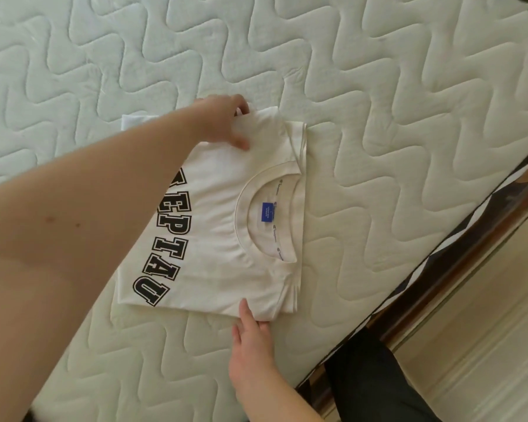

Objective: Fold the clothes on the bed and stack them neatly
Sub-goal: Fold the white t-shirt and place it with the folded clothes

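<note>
The left forearm (73, 239) fills the foreground, reaching across the quilted mattress (378, 102). Nearer the bed's edge, the right hand (253, 351) lies with fingers straight, thumb touching the near edge of the folded white T-shirt (226, 226), which bears 1 blue neck label (267, 212). Beyond, the left hand (223, 123) pinches the shirt's far corner. Behind it, perhaps another white garment (134, 120).
</note>
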Motion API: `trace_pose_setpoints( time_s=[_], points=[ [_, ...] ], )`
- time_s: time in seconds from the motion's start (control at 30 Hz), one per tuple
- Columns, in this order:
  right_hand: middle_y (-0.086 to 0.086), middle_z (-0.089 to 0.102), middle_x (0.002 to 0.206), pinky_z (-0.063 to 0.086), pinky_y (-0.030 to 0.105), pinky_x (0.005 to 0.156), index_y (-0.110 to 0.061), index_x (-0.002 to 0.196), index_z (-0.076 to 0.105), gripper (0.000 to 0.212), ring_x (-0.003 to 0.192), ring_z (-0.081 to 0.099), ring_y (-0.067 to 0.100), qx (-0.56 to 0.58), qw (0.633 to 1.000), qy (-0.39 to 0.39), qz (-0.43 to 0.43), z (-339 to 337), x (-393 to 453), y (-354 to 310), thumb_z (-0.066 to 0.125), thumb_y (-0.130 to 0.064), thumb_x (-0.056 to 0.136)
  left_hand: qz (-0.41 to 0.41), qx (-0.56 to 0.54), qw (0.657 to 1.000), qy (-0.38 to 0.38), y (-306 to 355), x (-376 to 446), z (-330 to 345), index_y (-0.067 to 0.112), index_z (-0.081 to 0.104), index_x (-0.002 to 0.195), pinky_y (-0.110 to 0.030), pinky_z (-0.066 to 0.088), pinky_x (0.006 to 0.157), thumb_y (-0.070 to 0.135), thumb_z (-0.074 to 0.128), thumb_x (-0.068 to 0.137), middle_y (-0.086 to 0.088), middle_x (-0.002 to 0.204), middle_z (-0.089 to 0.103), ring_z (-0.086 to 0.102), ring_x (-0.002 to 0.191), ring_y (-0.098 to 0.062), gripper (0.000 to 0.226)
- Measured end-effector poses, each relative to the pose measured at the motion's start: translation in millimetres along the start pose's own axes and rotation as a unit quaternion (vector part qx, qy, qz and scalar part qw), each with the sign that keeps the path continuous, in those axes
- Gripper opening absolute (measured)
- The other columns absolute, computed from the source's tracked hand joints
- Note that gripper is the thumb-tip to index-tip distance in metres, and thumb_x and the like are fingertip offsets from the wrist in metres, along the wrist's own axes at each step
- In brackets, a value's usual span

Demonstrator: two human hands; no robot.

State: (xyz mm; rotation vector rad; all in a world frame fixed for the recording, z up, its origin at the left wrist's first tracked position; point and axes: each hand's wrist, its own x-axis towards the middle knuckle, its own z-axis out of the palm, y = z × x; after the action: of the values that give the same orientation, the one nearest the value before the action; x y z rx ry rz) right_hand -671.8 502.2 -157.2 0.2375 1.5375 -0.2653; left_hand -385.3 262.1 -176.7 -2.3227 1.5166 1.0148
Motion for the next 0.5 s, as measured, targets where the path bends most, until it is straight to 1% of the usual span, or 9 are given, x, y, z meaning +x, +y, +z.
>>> trace_pose_setpoints(
  time_s=[0.07, 0.1, 0.13, 0.23, 0.27, 0.3, 0.37, 0.43, 0.5],
  points=[
    [-0.002, 0.068, 0.122, 0.039, 0.030, 0.110, -0.016, 0.124, 0.060, 0.041, 0.114, 0.061, 0.012, 0.020, 1.000, 0.004, 0.001, 6, -2, -3, 0.072, -0.013, 0.086, 0.009, 0.033, 0.999, -0.029, 5, 0, -5, 0.020, 0.060, 0.121, -0.040, 0.044, 0.087, 0.049, 0.084, 0.068, 0.003, 0.097, 0.059, 0.055, 0.094, -0.027, 0.065],
    [-0.002, 0.068, 0.121, 0.040, 0.029, 0.108, -0.017, 0.125, 0.060, 0.040, 0.111, 0.062, 0.012, 0.026, 1.000, 0.002, -0.001, 9, -3, -7, 0.071, -0.014, 0.087, 0.018, 0.044, 0.998, -0.035, 7, -1, -5, 0.019, 0.063, 0.114, -0.040, 0.046, 0.085, 0.048, 0.084, 0.069, 0.003, 0.089, 0.058, 0.054, 0.088, -0.027, 0.057],
    [-0.002, 0.068, 0.120, 0.042, 0.027, 0.104, -0.017, 0.124, 0.060, 0.039, 0.107, 0.063, 0.011, 0.034, 0.999, 0.002, -0.002, 12, -4, -10, 0.071, -0.015, 0.087, 0.023, 0.045, 0.998, -0.037, 7, -3, -4, 0.019, 0.065, 0.108, -0.039, 0.047, 0.083, 0.046, 0.083, 0.069, 0.002, 0.084, 0.059, 0.055, 0.085, -0.027, 0.050],
    [0.000, 0.068, 0.117, 0.046, 0.022, 0.088, -0.013, 0.120, 0.061, 0.037, 0.099, 0.063, 0.009, 0.046, 0.999, 0.027, -0.007, 18, -2, -19, 0.073, -0.019, 0.086, 0.029, 0.009, 0.999, -0.016, 4, -10, 1, 0.023, 0.065, 0.101, -0.035, 0.043, 0.076, 0.042, 0.082, 0.072, -0.001, 0.093, 0.064, 0.057, 0.086, -0.026, 0.039],
    [0.001, 0.068, 0.116, 0.047, 0.020, 0.083, -0.011, 0.119, 0.061, 0.038, 0.098, 0.064, 0.009, 0.046, 0.998, 0.034, -0.006, 19, -3, -20, 0.074, -0.020, 0.085, 0.030, -0.008, 1.000, -0.005, 2, -13, 2, 0.023, 0.065, 0.102, -0.035, 0.042, 0.075, 0.041, 0.081, 0.072, 0.000, 0.094, 0.065, 0.057, 0.086, -0.025, 0.038],
    [0.002, 0.069, 0.115, 0.048, 0.020, 0.081, -0.010, 0.119, 0.061, 0.039, 0.098, 0.064, 0.010, 0.050, 0.998, 0.036, -0.005, 19, -5, -20, 0.075, -0.020, 0.084, 0.028, -0.027, 0.999, 0.004, 1, -17, 3, 0.024, 0.065, 0.103, -0.035, 0.043, 0.075, 0.040, 0.080, 0.073, 0.000, 0.094, 0.065, 0.058, 0.087, -0.025, 0.037],
    [0.004, 0.069, 0.117, 0.048, 0.024, 0.089, -0.010, 0.121, 0.060, 0.041, 0.102, 0.065, 0.013, 0.066, 0.997, 0.024, -0.007, 18, -6, -18, 0.074, -0.019, 0.084, 0.023, -0.055, 0.998, 0.013, -1, -26, 1, 0.026, 0.065, 0.104, -0.035, 0.045, 0.076, 0.040, 0.080, 0.073, 0.001, 0.093, 0.066, 0.059, 0.087, -0.025, 0.037],
    [0.003, 0.069, 0.120, 0.046, 0.029, 0.100, -0.015, 0.123, 0.059, 0.039, 0.109, 0.064, 0.016, 0.070, 0.997, -0.003, -0.016, 16, -5, -21, 0.071, -0.022, 0.086, 0.015, -0.070, 0.997, 0.011, -1, -36, -2, 0.028, 0.065, 0.107, -0.034, 0.043, 0.077, 0.041, 0.081, 0.073, 0.004, 0.090, 0.065, 0.059, 0.087, -0.025, 0.039],
    [0.002, 0.068, 0.123, 0.043, 0.033, 0.107, -0.021, 0.127, 0.059, 0.039, 0.113, 0.064, 0.017, 0.065, 0.996, -0.042, -0.035, 14, -4, -28, 0.068, -0.025, 0.089, -0.008, -0.095, 0.995, 0.008, -4, -51, -5, 0.027, 0.068, 0.103, -0.033, 0.041, 0.074, 0.043, 0.082, 0.072, 0.007, 0.083, 0.063, 0.059, 0.080, -0.022, 0.038]
  ],
)
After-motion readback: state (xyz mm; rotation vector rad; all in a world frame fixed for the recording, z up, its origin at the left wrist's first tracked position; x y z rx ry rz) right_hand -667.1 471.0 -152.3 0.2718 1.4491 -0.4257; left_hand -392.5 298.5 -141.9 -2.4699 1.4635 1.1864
